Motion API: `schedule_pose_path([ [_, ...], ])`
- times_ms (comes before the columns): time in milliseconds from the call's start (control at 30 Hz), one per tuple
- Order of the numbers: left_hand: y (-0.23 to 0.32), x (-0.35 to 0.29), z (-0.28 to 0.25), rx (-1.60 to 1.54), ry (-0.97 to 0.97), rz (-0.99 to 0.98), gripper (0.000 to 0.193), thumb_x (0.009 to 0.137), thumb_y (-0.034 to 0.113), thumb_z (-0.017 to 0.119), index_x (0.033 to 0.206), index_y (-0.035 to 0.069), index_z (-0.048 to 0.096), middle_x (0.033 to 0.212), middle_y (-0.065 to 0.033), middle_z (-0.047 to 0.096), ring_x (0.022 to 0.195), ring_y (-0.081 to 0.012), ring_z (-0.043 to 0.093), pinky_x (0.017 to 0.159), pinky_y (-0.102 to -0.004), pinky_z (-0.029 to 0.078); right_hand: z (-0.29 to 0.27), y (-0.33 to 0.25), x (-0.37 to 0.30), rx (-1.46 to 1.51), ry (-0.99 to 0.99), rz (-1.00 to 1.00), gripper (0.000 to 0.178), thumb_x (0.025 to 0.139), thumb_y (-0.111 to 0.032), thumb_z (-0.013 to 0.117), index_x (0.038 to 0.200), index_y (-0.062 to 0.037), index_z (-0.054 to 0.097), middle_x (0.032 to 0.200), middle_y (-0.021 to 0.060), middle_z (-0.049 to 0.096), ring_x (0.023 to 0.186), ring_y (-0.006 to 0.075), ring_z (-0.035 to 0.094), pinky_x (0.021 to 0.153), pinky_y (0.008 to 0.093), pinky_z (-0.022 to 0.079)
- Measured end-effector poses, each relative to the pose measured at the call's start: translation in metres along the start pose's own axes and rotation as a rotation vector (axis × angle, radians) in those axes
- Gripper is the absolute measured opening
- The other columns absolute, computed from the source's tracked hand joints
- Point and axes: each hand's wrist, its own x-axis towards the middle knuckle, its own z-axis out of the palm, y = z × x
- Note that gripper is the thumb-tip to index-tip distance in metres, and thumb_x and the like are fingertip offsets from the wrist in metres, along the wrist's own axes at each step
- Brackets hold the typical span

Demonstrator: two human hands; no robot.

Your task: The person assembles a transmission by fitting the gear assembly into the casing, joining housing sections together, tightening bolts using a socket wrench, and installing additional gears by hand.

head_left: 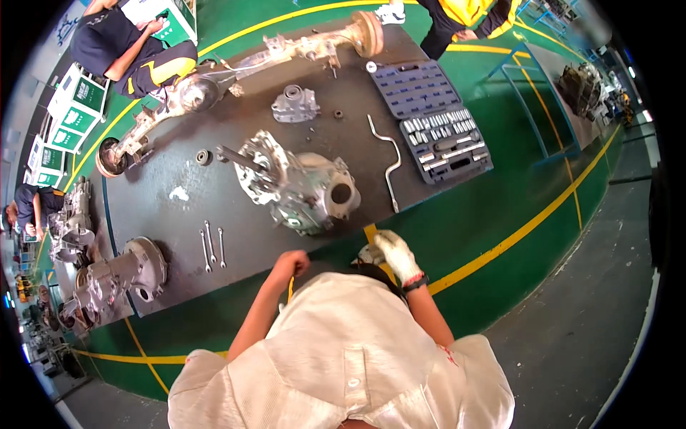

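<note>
My left hand (291,264) is bare and curled closed by the bench's near edge. Whether it holds anything is hidden. A white work glove covers my right hand (397,256), which is off the bench edge with its fingers stretched out, a dark band at the wrist. A pale object (369,254), partly covered, shows beside the right fingers; I cannot tell if it is a shoe or a second glove. Just beyond both hands, a metal gearbox housing (304,187) stands on the dark workbench (246,247), a shaft jutting from its left side.
Three wrenches (213,244) lie at left. A socket set (444,143) lies unfolded at right, beside a bent crank bar (388,161). Farther back are a cast cover (294,105), a bearing (204,156) and a long axle (196,93). Another gearbox (118,277) occupies the left end. People are across the bench.
</note>
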Motion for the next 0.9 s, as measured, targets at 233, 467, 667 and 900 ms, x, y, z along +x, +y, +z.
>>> schedule_pose_path([
  [233, 0.188, -0.066, 0.237, -0.260, -1.090, 0.237, 0.055, 0.076, 0.041, 0.060, 0.112, 0.000, 0.055, 0.069, -0.0008, 0.045, 0.057, -0.0101, 0.036, 0.054, -0.0268, 0.027, -0.090, 0.005, 0.005, 0.140, 0.062, -0.081, 0.039, 0.101, -0.029, 0.061, 0.126, 0.0005, 0.060, 0.098, 0.0113, 0.070, 0.077, 0.0170, 0.066, 0.069, 0.0300, 0.054],
  [467, 0.251, -0.117, 0.339, -0.664, -1.767, 0.147, 0.058, 0.078, 0.030, 0.060, 0.120, -0.009, 0.053, 0.072, -0.0028, 0.047, 0.053, -0.0101, 0.039, 0.052, -0.0279, 0.031, -0.118, 0.005, -0.009, 0.176, 0.067, -0.093, 0.039, 0.103, -0.025, 0.059, 0.132, 0.0008, 0.056, 0.095, 0.0060, 0.065, 0.072, 0.0077, 0.059, 0.063, 0.0233, 0.052],
  [667, 0.266, -0.100, 0.341, -0.812, -1.814, 0.196, 0.051, 0.077, 0.026, 0.060, 0.116, -0.007, 0.054, 0.075, -0.0036, 0.049, 0.056, -0.0105, 0.041, 0.053, -0.0281, 0.032, -0.112, 0.008, -0.005, 0.111, -0.004, 0.077, 0.044, 0.103, -0.026, 0.060, 0.137, 0.0014, 0.052, 0.098, 0.0088, 0.066, 0.074, 0.0107, 0.061, 0.063, 0.0252, 0.053],
  [900, 0.287, -0.082, 0.326, -0.876, -1.946, 0.241, 0.044, 0.077, 0.021, 0.061, 0.111, -0.005, 0.055, 0.080, -0.0044, 0.052, 0.059, -0.0109, 0.043, 0.055, -0.0284, 0.035, -0.115, -0.039, 0.019, 0.045, 0.073, 0.059, 0.047, 0.102, -0.027, 0.061, 0.137, 0.0029, 0.053, 0.101, 0.0094, 0.066, 0.078, 0.0110, 0.062, 0.066, 0.0242, 0.052],
])
